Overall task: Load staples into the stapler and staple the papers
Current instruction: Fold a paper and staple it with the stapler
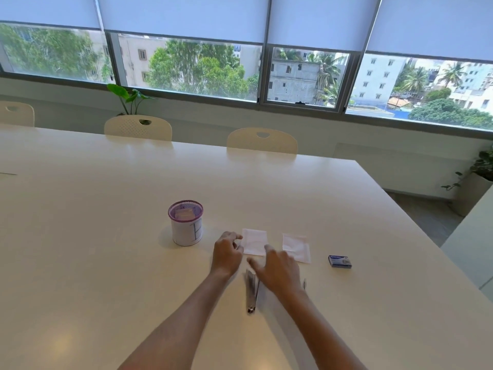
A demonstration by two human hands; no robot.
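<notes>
Here, the stapler [252, 292] lies flat on the white table [106, 236] in the lower centre of the frame, between the two forearms, its long axis running toward the camera; it appears to be a slim metal type, motion-blurred, and whether its magazine is open cannot be told. It should handle as a rigid, fairly dense item with smooth, somewhat slippery sides, so the recommended hold is across the body near mid-length, thumb on one flank and fingers on the other, clear of the hinged end. The left paper stack [254, 241] sits just above the stapler, and the right paper stack [296, 247] lies beside it toward centre right; both are thin, light and limp, likely to slide on the glossy surface, and are best pinned flat or pinched at an edge. The left hand [226, 253] has loosely curled fingers at the left edge of the left paper stack; whether it pinches the sheet cannot be told. The right hand [277, 271] is spread with relaxed fingers, hovering over the stapler's far end, holding nothing. The staple box [339, 261], small blue cardboard, rests at right, well apart from the hands. A purple mesh cup [186, 222] stands left of the papers.
</notes>
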